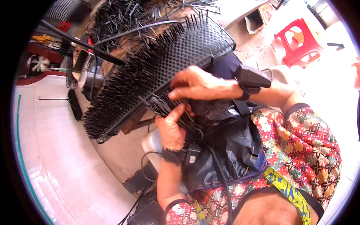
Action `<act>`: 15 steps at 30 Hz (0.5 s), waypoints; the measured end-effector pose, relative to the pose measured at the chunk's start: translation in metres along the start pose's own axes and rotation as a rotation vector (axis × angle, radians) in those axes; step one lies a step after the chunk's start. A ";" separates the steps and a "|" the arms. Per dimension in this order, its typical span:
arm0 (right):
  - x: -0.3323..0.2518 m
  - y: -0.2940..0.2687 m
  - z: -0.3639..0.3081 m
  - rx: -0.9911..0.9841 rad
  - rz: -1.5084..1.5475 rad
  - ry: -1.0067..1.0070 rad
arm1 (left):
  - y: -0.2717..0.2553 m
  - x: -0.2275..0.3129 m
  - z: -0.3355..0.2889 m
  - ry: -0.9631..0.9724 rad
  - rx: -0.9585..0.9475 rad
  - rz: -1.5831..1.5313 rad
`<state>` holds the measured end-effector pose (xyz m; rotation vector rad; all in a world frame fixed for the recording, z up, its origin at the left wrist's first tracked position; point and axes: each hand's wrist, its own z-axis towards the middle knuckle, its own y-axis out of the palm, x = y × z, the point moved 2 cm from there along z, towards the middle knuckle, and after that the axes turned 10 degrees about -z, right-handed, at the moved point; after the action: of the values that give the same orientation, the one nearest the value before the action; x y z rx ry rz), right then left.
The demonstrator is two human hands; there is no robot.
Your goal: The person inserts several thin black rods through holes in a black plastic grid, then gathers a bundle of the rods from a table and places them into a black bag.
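Across the middle lies a black perforated board (pixel 165 56), tilted, with rows of small holes. Dense thin black sticks (pixel 123 86) stand up from its left and far part; the holes nearest me are bare. A bundle of loose thin black sticks (pixel 161 105) is gripped in my left hand (pixel 171 129), just below the board's near edge. My right hand (pixel 198 84) is at that edge above the bundle, its fingers curled and slightly blurred. Whatever lies between its fingertips is too small to make out. A black plastic apron (pixel 225 157) covers my lap.
Behind the board, a heap of loose black sticks (pixel 131 15) covers a wooden table. A bent black rod (pixel 82 43) crosses from the left toward the board. One red plastic stool (pixel 300 43) stands at the far right. A dark cable (pixel 217 165) runs down over my apron.
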<state>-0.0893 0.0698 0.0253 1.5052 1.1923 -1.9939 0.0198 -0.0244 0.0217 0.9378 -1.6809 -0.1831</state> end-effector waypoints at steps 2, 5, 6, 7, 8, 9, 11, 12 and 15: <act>0.000 0.006 -0.005 -0.085 0.193 0.100 | 0.002 -0.002 0.001 -0.009 -0.059 0.016; -0.003 0.008 -0.010 -0.068 0.258 0.163 | -0.004 -0.002 -0.003 -0.069 -0.020 0.077; -0.006 0.006 -0.010 -0.049 0.299 0.184 | -0.003 -0.001 -0.003 -0.063 -0.031 0.074; -0.002 0.010 -0.010 -0.043 0.347 0.212 | -0.008 -0.005 -0.003 -0.064 -0.027 0.067; 0.007 0.012 -0.011 -0.007 0.343 0.221 | -0.011 -0.008 -0.001 -0.079 -0.058 0.047; 0.015 0.014 -0.009 0.027 0.340 0.230 | -0.011 -0.008 0.001 -0.081 -0.058 0.024; 0.018 0.009 -0.011 0.084 0.345 0.228 | -0.008 -0.011 0.003 -0.096 -0.067 -0.027; 0.019 0.009 -0.011 0.097 0.364 0.233 | -0.014 -0.015 0.007 -0.071 -0.069 -0.005; 0.027 0.010 -0.011 0.097 0.425 0.244 | -0.007 -0.010 0.005 -0.143 -0.086 -0.002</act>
<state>-0.0854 0.0782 -0.0040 1.9068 0.7786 -1.6385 0.0191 -0.0237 0.0086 0.8791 -1.7886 -0.3287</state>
